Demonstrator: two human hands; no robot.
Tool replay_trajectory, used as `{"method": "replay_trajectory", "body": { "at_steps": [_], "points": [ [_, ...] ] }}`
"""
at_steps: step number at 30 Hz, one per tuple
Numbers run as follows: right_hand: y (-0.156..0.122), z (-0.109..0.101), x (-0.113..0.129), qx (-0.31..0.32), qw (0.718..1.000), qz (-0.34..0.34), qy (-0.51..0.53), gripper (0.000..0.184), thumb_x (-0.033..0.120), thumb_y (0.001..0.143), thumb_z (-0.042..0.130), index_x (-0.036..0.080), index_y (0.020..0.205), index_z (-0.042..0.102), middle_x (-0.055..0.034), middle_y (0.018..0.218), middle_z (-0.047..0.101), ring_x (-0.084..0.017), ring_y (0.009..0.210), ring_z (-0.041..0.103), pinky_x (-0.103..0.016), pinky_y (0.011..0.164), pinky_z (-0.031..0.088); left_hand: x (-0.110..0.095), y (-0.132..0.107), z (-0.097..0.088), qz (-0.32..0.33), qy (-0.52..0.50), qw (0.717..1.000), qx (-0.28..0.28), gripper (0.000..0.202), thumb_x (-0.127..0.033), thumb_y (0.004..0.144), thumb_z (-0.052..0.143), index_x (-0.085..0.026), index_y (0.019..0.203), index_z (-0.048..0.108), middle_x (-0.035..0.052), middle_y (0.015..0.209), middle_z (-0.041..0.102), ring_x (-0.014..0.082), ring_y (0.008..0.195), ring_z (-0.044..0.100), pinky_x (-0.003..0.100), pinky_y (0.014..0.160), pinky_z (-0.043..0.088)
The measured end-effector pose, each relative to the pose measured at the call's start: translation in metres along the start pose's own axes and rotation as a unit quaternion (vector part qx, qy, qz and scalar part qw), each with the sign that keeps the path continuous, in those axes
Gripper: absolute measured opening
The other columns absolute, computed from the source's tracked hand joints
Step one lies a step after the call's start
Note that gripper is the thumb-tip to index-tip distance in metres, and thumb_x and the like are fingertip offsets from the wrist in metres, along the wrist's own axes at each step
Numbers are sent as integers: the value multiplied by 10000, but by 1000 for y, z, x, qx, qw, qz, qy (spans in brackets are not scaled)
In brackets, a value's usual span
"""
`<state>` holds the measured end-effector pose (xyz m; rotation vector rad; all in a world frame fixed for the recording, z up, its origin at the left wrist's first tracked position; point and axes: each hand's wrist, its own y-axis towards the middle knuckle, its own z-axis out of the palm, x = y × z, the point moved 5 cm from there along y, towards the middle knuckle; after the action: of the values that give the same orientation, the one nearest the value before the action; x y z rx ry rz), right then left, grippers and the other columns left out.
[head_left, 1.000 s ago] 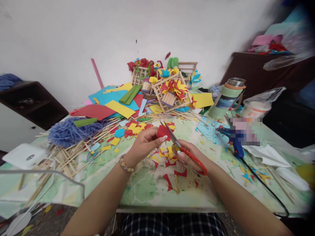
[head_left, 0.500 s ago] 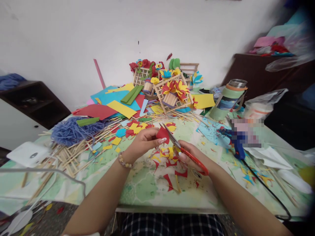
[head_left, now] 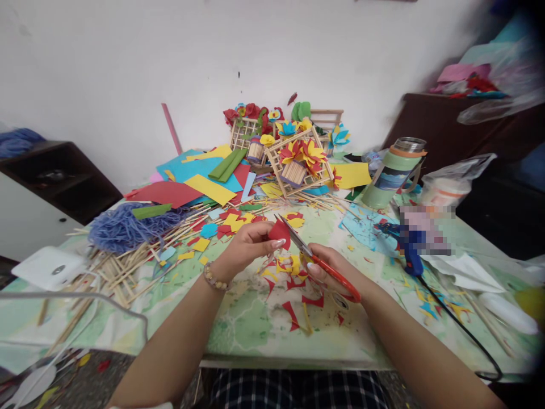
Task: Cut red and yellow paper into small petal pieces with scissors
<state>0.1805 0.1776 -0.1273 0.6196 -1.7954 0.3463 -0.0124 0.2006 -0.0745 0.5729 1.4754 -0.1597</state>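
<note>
My left hand (head_left: 253,244) pinches a small piece of red paper (head_left: 280,233) between thumb and fingers. My right hand (head_left: 330,266) is wrapped round a pair of scissors (head_left: 336,278) with red handles. Their blades point up and to the left, right at the edge of the red paper. Below both hands, red and yellow paper scraps (head_left: 290,315) litter the tablecloth. Cut red and yellow paper pieces (head_left: 234,221) lie just beyond my left hand.
Behind stand stick frames with paper flowers (head_left: 300,162), beside coloured paper sheets (head_left: 170,193). Blue yarn (head_left: 131,227) and thin sticks lie left, near a white device (head_left: 51,267). To the right are a blue glue gun (head_left: 412,253) with a black cord and a green bottle (head_left: 392,176).
The red paper and my left fingers have shifted very slightly left. The scissors stay at the paper's edge, in nearly the same pose.
</note>
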Motion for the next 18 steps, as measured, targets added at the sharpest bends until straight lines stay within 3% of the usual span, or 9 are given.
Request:
{"method": "replay_trajectory", "body": {
  "at_steps": [18],
  "points": [
    [1, 2, -2, 8, 999, 34, 18, 675, 884, 805, 591, 223, 811, 450, 57, 614, 465, -102, 480, 404, -230, 443, 299, 7, 0, -4, -13, -11, 1000, -5, 409, -451, 767, 858, -158, 624, 610, -10, 578, 547, 99, 519, 495, 234, 489, 407]
  ]
}}
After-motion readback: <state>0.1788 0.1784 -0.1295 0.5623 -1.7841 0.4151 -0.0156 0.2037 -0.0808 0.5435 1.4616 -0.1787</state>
